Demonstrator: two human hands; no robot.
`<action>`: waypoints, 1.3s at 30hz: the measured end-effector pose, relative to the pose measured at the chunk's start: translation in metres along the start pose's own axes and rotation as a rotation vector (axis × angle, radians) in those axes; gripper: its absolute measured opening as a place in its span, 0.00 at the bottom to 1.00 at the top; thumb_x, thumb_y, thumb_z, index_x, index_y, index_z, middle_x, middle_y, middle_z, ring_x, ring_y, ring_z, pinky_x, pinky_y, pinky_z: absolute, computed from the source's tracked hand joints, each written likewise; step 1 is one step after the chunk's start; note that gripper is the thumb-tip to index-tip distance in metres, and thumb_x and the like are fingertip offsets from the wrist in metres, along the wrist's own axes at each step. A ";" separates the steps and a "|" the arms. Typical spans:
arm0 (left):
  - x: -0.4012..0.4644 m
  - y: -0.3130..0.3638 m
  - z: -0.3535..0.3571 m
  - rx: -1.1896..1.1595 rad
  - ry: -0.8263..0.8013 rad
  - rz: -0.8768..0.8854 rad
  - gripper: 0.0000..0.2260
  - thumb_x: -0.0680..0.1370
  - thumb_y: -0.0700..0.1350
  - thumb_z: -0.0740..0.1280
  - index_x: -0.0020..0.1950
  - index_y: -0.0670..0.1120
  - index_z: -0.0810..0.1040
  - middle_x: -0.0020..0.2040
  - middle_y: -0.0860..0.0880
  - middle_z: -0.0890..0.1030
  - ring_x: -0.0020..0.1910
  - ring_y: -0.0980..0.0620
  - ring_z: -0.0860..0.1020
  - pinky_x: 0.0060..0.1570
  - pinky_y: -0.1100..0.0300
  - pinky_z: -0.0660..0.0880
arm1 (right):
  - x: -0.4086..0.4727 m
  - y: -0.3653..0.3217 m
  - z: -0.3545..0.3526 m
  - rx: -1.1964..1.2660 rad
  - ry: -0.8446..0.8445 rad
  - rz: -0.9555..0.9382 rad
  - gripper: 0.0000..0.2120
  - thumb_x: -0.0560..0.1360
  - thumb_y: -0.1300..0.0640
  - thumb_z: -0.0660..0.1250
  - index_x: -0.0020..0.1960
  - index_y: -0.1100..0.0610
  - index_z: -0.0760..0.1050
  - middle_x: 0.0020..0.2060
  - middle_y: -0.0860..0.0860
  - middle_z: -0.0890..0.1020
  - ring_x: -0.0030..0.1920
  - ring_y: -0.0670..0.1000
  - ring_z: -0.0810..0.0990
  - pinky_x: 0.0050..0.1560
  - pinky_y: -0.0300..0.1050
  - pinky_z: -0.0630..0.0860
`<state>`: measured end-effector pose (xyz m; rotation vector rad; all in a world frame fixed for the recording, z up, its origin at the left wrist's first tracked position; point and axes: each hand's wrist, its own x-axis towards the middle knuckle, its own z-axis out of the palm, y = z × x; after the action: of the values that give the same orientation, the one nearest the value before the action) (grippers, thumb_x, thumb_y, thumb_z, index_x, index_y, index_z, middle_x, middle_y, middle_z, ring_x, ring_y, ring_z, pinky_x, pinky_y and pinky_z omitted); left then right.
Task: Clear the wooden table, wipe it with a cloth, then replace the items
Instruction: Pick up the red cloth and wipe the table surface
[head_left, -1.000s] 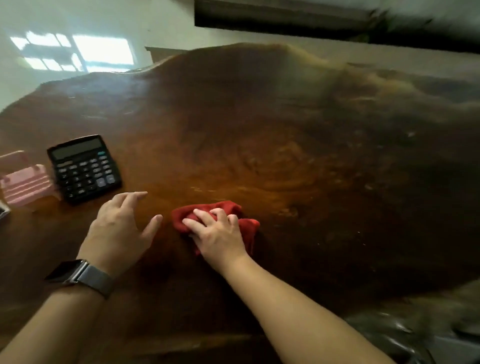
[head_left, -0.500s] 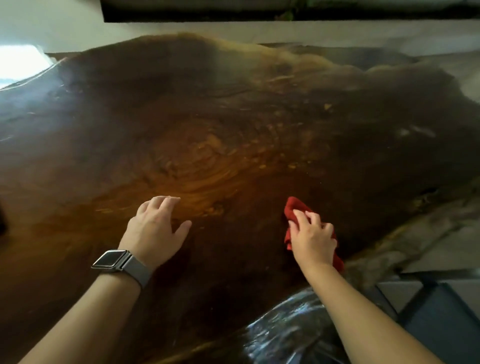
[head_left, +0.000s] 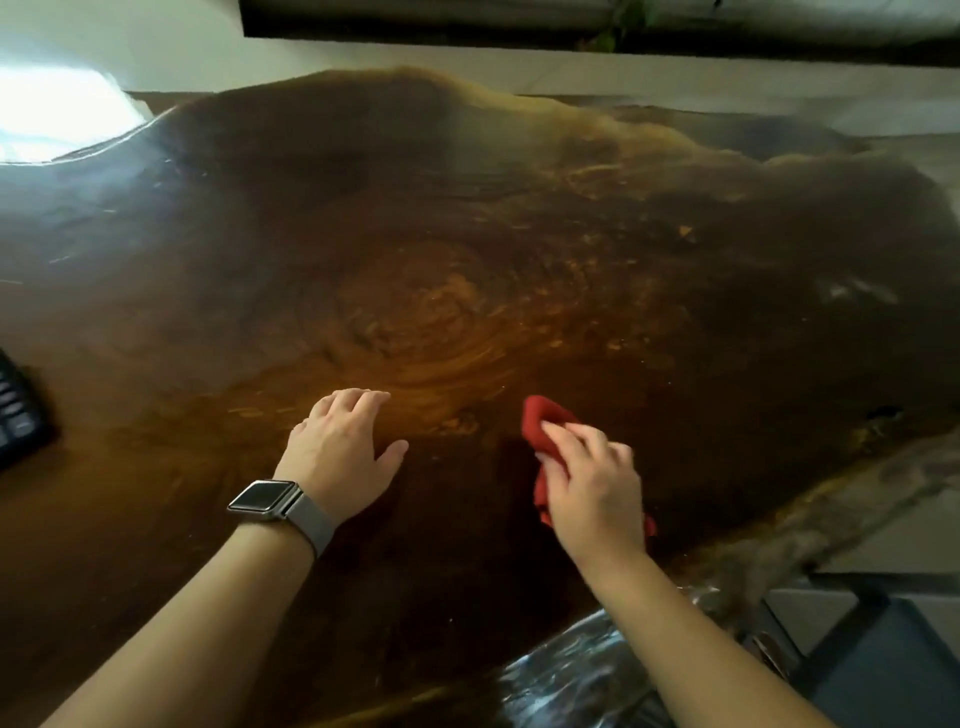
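Observation:
A dark live-edge wooden table (head_left: 467, 234) fills the view. A crumpled red cloth (head_left: 543, 422) lies on its near right part. My right hand (head_left: 592, 483) presses down on the cloth with its fingers spread over it, covering most of it. My left hand (head_left: 343, 447) rests flat on the bare wood to the left of the cloth, fingers straight, a grey watch on the wrist. A black calculator (head_left: 18, 415) lies at the left edge, cut off by the frame.
The table's wavy near-right edge (head_left: 831, 493) runs diagonally, with pale floor beyond it. A dark blue chair or stool (head_left: 883, 660) stands below that edge. Something shiny and crinkled (head_left: 582, 670) sits at the bottom by my right forearm.
The cloth and my right hand swept from beside my left hand out to the right, then came a little back toward the middle. The view swung right, then slightly left, bringing the calculator's edge back.

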<state>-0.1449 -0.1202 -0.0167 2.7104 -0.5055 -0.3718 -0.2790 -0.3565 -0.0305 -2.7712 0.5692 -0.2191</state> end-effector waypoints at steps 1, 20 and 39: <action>-0.002 -0.009 -0.003 -0.002 0.006 -0.018 0.28 0.75 0.60 0.65 0.73 0.53 0.65 0.72 0.50 0.70 0.72 0.47 0.65 0.65 0.45 0.70 | 0.010 -0.026 0.012 0.015 -0.004 -0.099 0.17 0.80 0.52 0.67 0.69 0.48 0.77 0.63 0.50 0.79 0.58 0.58 0.76 0.51 0.58 0.77; 0.038 -0.003 0.012 0.095 -0.021 -0.035 0.33 0.74 0.60 0.67 0.75 0.52 0.62 0.74 0.48 0.67 0.74 0.44 0.62 0.67 0.41 0.68 | 0.116 -0.064 0.102 -0.084 -0.176 -0.312 0.21 0.83 0.46 0.56 0.75 0.45 0.67 0.75 0.53 0.70 0.74 0.60 0.67 0.74 0.63 0.61; 0.088 0.235 0.106 0.189 -0.242 0.363 0.32 0.75 0.63 0.65 0.76 0.55 0.60 0.75 0.50 0.66 0.74 0.45 0.64 0.67 0.45 0.70 | 0.054 0.200 -0.015 -0.216 -0.053 0.391 0.17 0.81 0.45 0.62 0.69 0.45 0.73 0.66 0.53 0.77 0.59 0.61 0.75 0.50 0.61 0.76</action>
<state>-0.1683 -0.3910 -0.0374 2.6835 -1.1314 -0.5780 -0.3052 -0.5570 -0.0756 -2.7807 1.1608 0.0048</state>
